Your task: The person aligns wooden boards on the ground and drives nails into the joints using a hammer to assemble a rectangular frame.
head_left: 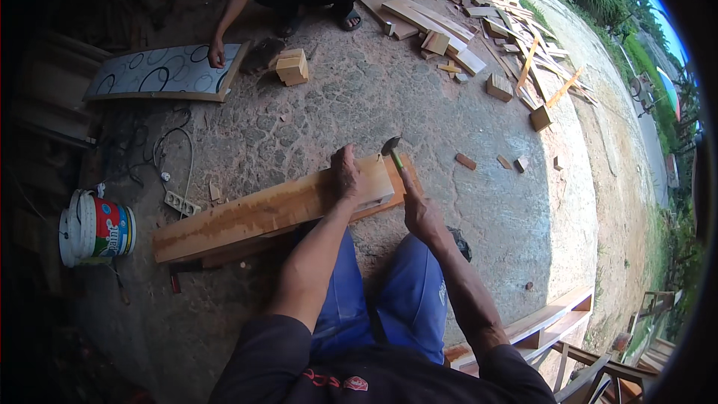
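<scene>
A long pale wooden box-like piece (pixel 254 209) lies slantwise in front of my knees. My left hand (pixel 346 173) grips it near its right end, fingers curled at the far edge. A small nail (pixel 380 157) appears to stand up from that end. In my right hand (pixel 424 217) is a hammer (pixel 392 146) with a dark head and a green handle, its head raised just beside the nail. Under the pale piece, a redder board (pixel 407 193) sticks out at the right.
At the far left, a squatting person's hand (pixel 217 54) touches a circle-patterned panel (pixel 161 71). A wooden block (pixel 292 67) sits nearby. White buckets (pixel 78 232) and a power strip (pixel 181 204) are at left. Scrap wood (pixel 523 45) lies far right; a wooden frame (pixel 550 318) stands near right.
</scene>
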`<state>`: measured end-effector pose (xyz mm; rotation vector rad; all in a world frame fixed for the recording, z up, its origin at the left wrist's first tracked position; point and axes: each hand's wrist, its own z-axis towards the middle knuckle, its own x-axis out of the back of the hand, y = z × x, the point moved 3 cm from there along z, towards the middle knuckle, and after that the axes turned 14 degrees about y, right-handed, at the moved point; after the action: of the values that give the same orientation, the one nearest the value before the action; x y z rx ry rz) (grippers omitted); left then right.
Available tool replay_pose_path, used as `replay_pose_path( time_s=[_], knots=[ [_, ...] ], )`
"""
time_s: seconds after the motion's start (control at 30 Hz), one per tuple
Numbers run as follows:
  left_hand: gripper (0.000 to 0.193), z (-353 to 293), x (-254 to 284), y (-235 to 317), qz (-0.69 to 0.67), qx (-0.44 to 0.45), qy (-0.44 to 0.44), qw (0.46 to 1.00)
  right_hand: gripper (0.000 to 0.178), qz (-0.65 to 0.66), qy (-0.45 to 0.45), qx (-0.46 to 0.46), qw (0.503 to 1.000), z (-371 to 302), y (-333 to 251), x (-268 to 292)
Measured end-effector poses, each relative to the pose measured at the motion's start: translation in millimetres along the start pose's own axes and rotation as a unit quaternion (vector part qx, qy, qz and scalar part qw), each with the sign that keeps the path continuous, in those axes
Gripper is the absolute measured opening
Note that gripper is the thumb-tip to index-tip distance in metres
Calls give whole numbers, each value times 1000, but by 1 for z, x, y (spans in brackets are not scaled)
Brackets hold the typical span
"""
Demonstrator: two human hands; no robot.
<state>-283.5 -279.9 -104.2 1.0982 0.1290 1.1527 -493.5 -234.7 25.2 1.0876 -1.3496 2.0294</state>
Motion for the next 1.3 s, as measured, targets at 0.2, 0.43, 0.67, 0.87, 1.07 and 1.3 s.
replay_pose_path(
  time_s=[0.2, 0.43, 0.67, 0.87, 1.07, 1.3],
  knots=[
    [35, 10, 10, -5, 4, -11, 7, 1000, 76, 99, 235, 98, 962, 13, -81, 89],
    [27, 17, 5, 2, 23, -40, -14, 999, 77, 96, 263, 111, 954, -7, -42, 31],
    [34, 29, -4, 43, 188, -4, -320, 929, 67, 216, 98, -198, 951, -48, 22, -45],
    [40, 54, -11, -23, 71, 47, -424, 902, 64, 332, 133, -257, 898, -60, 34, -80],
    [42, 42, -6, -8, 139, -11, -411, 901, 59, 384, 78, -313, 865, -75, 43, -105],
    [38, 33, 0, 23, 171, -77, -334, 924, 59, 420, 48, -361, 832, -41, 58, -101]
  ],
)
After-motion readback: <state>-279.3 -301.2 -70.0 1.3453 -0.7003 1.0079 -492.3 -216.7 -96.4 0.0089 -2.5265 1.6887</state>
